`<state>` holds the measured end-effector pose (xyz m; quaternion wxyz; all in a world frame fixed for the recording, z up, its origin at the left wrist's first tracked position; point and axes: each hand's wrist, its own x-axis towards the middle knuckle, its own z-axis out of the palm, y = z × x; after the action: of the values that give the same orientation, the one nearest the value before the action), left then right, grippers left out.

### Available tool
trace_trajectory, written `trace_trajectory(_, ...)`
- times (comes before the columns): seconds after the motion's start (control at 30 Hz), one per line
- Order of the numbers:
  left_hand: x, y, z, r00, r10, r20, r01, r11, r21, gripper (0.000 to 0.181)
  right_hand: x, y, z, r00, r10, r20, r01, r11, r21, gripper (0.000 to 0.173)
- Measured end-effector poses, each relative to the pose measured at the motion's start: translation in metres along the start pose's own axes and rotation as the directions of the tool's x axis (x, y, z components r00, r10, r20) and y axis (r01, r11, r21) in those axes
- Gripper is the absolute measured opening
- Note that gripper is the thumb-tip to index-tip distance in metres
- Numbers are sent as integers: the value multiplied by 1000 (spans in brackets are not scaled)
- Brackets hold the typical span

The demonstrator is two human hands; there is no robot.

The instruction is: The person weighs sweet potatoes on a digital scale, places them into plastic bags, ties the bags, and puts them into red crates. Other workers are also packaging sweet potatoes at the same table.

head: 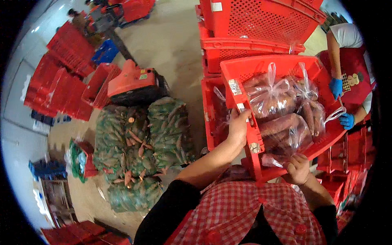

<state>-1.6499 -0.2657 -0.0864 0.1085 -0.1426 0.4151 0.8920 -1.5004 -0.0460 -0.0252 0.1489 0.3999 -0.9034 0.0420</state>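
A red plastic crate (326, 159) is held tilted in front of me. Inside it lie several clear plastic bags (280, 98) of reddish-brown roots, seemingly sweet potatoes, some knotted at the top. My left hand (239, 124) grips the crate's left side, its thumb over the rim. At the near rim, my right hand (298, 168) is closed with the fingers curled over the edge, right beside a bag (286, 136). Across the crate, a co-worker's blue-gloved hands (347, 121) hold the looped handles of a bag (335, 114) at the right rim.
Stacked red crates (260, 24) rise just beyond the held crate. On the floor to the left, green mesh sacks (168, 131) of roots lie before an orange pallet jack (131, 81), with loose roots on top. More red crates (58, 88) stand along the left wall.
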Motion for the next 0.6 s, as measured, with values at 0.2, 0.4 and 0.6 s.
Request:
trace_trajectory(0.2,46,56,-30,965,-221,139,241,957,-158,14,52,-15,28,985,168,31,-169,984,54,11)
trace_trajectory(0.4,39,97,-28,982,-136,131,152,980,-125,17,53,-18,15,957,263,120,-284,933,220,20)
trace_trajectory(0.6,62,103,-33,976,-139,168,151,987,-62,26,54,-20,38,967,238,94,-245,967,64,23)
